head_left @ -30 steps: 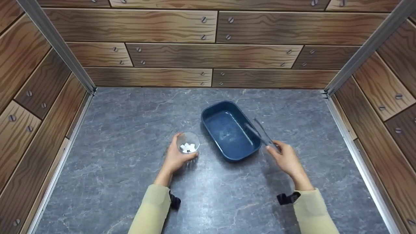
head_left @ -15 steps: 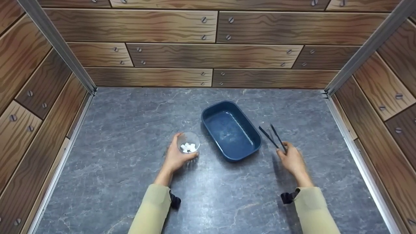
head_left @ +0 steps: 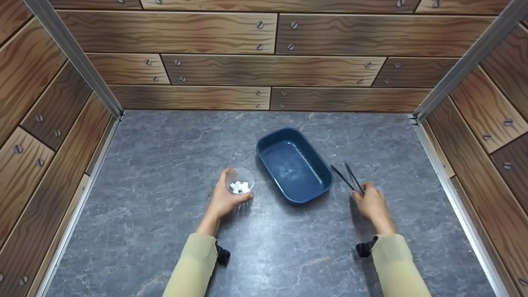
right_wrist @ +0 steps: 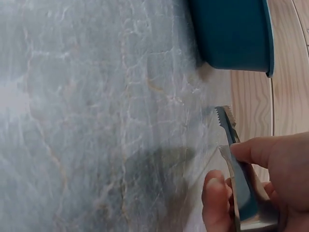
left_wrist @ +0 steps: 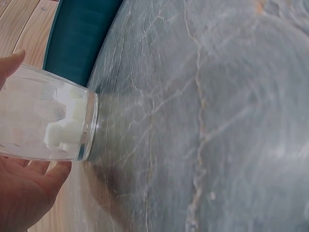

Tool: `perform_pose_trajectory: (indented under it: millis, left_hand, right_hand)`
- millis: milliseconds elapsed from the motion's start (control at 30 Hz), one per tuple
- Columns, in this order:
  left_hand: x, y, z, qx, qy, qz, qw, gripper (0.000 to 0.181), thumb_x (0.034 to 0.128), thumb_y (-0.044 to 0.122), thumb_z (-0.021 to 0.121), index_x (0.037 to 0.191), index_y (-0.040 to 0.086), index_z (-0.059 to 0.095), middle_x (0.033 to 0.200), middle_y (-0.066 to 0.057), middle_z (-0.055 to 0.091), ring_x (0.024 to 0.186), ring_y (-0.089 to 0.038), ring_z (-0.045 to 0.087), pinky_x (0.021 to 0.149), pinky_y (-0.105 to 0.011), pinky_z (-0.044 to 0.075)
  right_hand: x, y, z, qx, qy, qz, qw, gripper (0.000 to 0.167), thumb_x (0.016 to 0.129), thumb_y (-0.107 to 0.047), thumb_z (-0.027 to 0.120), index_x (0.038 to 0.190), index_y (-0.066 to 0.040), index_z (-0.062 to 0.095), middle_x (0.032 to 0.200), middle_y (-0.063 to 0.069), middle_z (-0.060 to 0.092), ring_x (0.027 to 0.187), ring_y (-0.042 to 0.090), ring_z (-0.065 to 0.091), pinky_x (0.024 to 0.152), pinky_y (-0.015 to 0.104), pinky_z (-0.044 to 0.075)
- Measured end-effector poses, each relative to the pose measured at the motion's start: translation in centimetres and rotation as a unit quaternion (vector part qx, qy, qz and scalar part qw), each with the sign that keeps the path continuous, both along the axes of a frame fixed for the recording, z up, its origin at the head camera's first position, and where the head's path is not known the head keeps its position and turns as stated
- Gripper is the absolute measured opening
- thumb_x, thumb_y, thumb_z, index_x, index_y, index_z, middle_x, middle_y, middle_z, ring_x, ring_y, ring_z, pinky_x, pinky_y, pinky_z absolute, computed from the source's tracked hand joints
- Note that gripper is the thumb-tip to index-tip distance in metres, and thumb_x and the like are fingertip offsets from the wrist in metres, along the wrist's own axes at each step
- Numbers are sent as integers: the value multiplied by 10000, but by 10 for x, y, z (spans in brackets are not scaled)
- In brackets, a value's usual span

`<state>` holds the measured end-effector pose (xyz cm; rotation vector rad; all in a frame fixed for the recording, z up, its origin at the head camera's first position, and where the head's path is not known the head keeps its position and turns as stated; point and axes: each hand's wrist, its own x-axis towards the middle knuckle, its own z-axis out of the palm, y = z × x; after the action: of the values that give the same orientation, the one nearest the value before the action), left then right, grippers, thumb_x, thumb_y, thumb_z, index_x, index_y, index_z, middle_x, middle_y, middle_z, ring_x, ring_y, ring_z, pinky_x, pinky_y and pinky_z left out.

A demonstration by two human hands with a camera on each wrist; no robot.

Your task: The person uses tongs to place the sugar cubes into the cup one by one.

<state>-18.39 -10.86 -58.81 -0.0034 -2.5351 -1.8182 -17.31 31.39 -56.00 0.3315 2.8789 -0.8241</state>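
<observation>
My left hand [head_left: 225, 198] grips a clear cup [head_left: 240, 175] from its left side, fingers behind and thumb in front. Several small white pieces [head_left: 239, 187] lie at the cup's bottom; in the left wrist view these white lumps [left_wrist: 67, 123] show through its wall. My right hand [head_left: 371, 204] holds metal tongs [head_left: 347, 178] between thumb and fingers, right of the blue basin. Spread apart, the tongs' toothed tips [right_wrist: 223, 118] have nothing between them. Between the hands stands the dark blue rectangular basin [head_left: 293, 198], with no objects visible inside.
A grey marbled tabletop [head_left: 156, 165] lies under everything. Wood-patterned panels [head_left: 218, 70] stand at the back and both sides, with metal frame strips [head_left: 458, 206] along the side edges. Each wrist carries a small black camera [head_left: 222, 253].
My right hand has drawn the tongs away from over the basin's right rim, to the right and slightly nearer. The left hand with the cup and the basin have stayed in place.
</observation>
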Motion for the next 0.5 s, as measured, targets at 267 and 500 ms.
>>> perform_pose_trajectory:
  millis: [267, 500]
  left_hand:
    - [1, 0, 2, 39, -21, -21, 10000, 1018, 624, 250, 937, 1448, 48, 374, 1421, -217, 460, 1289, -359, 443, 1066, -477, 353]
    - [1, 0, 2, 66, -37, -32, 10000, 1043, 612, 247, 949, 1453, 44, 368, 1415, -219, 464, 1296, -358, 437, 1079, -469, 337]
  right_hand:
    - [1, 3, -1, 298, -110, -75, 9995, 273, 959, -270, 606, 955, -6, 535, 829, 160, 564, 794, 359, 554, 707, 501, 446]
    - [1, 4, -4, 415, -274, -73, 9987, 304, 936, -285, 635, 912, -1, 529, 878, 204, 536, 827, 383, 537, 723, 524, 441]
